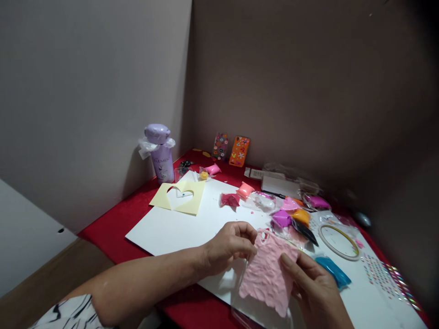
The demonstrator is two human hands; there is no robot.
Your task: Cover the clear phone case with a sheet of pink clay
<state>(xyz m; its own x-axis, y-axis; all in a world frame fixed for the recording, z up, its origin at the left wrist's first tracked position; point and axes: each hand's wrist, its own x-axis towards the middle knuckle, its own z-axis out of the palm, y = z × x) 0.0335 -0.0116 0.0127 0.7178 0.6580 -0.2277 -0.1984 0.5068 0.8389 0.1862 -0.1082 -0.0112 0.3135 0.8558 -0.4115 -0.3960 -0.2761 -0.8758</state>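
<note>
A clear phone case [244,307], its back spread with bumpy pale pink clay [269,274], is tilted up over the front edge of the white board. The clay has a ragged lower edge, and a hole shows near the top left corner. My right hand [315,285] grips the case along its right side, thumb lying on the clay. At the upper left edge, my left hand [231,244] is closed, with thumb and curled fingers against the case's rim; the fingertips are partly hidden.
The white board [185,228] lies on a red cloth [113,228]. Several clay packets, such as a blue one [332,272], a tape roll [338,242] and gem stickers [379,276] lie rightward. Farther back are a heart-cut yellow paper [192,203], a purple bottle [163,160] and an orange decorated case [239,151].
</note>
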